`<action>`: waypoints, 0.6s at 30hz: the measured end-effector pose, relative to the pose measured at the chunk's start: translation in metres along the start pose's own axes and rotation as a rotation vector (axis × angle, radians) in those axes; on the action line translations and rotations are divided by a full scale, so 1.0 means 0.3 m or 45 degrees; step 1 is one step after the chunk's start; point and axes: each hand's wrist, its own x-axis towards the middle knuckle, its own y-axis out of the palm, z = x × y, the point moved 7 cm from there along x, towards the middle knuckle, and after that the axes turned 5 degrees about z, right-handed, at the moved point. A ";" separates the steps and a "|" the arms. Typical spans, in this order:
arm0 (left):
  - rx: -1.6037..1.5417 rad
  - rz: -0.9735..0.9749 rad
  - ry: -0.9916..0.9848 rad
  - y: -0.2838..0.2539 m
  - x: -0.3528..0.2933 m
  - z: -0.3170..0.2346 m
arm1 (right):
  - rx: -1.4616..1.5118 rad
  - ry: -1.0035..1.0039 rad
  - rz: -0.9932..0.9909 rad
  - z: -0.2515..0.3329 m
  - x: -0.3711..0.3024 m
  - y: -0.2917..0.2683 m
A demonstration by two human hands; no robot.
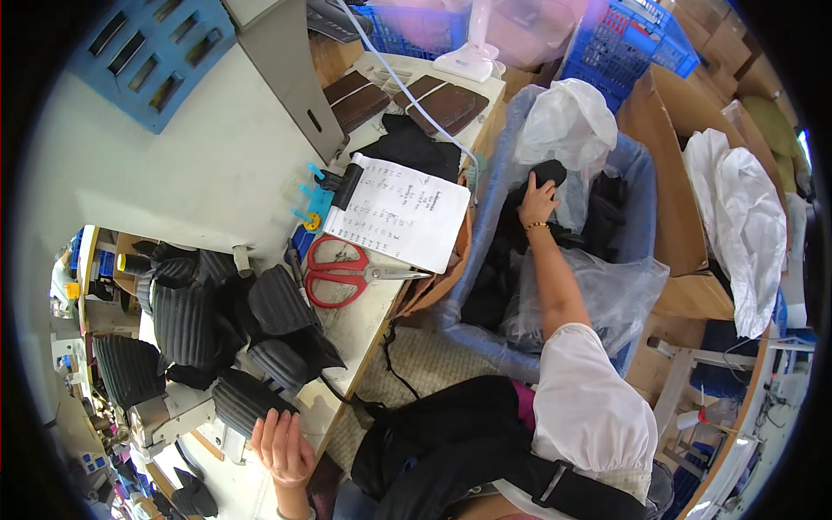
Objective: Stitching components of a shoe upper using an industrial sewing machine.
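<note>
Black piece (pixel 551 172) inside the blue-lined bin (pixel 475 260), at the fingertips of the right hand (pixel 539 204), directly beyond the wrist and in line with the forearm. Long axis seemingly crosswise to that forearm, though hard to judge with the fingers over the near edge. Much nearer the right hand than the left hand (pixel 283 449).

Right arm stretched well forward over the bin, beaded bracelet (pixel 538 225) at the wrist, thumb and fingers closed on the near edge of the piece, only slightly parted.

Left hand low beside the tabletop (pixel 360 319), fingers together and loosely bent, tips over the near end of a ribbed black piece (pixel 245 401); cannot tell whether gripped or merely touched. Slanting away from those fingertips, up and to the left, toward more ribbed pieces (pixel 185 316).

Around the right hand, white bag (pixel 568 121) just beyond, clear plastic bag (pixel 598 286) beside the forearm. Farther out, red-handled scissors (pixel 336 276) and paper pad (pixel 407 212) on the tabletop; cardboard box (pixel 678 208) right of the bin.
</note>
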 end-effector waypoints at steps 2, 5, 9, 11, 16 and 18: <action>0.015 0.007 -0.013 -0.005 -0.001 0.006 | -0.016 -0.143 0.024 0.059 -0.045 0.000; 0.032 0.021 -0.045 -0.015 -0.009 0.014 | -0.197 -0.401 0.069 0.162 -0.106 0.000; -0.044 0.010 -0.038 -0.004 0.012 0.009 | -0.377 -0.590 0.400 0.179 -0.042 0.051; -0.063 0.028 -0.055 -0.003 0.015 0.010 | -0.535 -0.556 0.674 0.184 -0.038 0.091; -0.052 0.061 -0.120 -0.010 0.002 0.023 | -0.306 -0.459 0.722 0.190 -0.057 0.127; -0.073 0.024 -0.077 0.003 0.027 0.012 | -0.325 -0.475 0.667 0.109 0.005 0.168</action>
